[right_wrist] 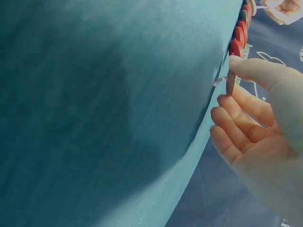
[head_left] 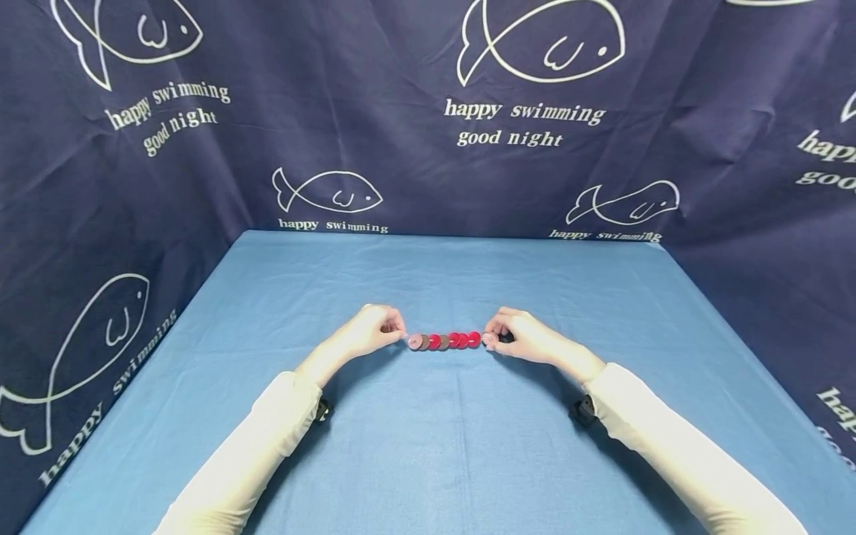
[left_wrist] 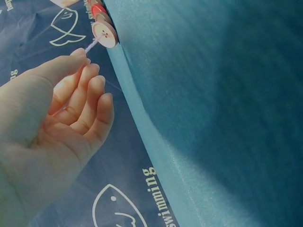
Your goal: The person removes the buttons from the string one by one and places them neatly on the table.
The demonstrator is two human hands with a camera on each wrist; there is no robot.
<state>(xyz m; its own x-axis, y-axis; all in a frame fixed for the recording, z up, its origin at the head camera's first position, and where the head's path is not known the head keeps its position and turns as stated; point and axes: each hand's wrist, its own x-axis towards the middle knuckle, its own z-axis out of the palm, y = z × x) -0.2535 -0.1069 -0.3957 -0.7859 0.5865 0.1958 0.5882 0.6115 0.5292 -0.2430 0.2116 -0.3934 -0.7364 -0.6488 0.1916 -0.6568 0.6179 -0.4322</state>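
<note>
Head view gives the whole row of round pink, brown and red buttons [head_left: 444, 341] strung together over the middle of the desk [head_left: 428, 461], which is covered in plain blue cloth, with a navy curtain printed with white fish outlines [head_left: 401, 104] behind. Its long axis runs left to right, nearly parallel to the desk's far edge, 1 end towards each hand. The left wrist view shows what the head view barely does: the left hand [head_left: 374, 328] pinches a thin pale thread [left_wrist: 92, 46] with thumb and fingers, just beside the pink 4-hole end button [left_wrist: 105, 34], whose holed face is turned towards that hand. On the other side, the right hand [head_left: 528, 336] grasps the pink end button at the right [head_left: 490, 340] between its fingers and thumb. Only the right wrist view shows this disc edge-on, with a short curl of pale thread [right_wrist: 219, 81] past it. Whether the row touches the cloth, I cannot tell.
</note>
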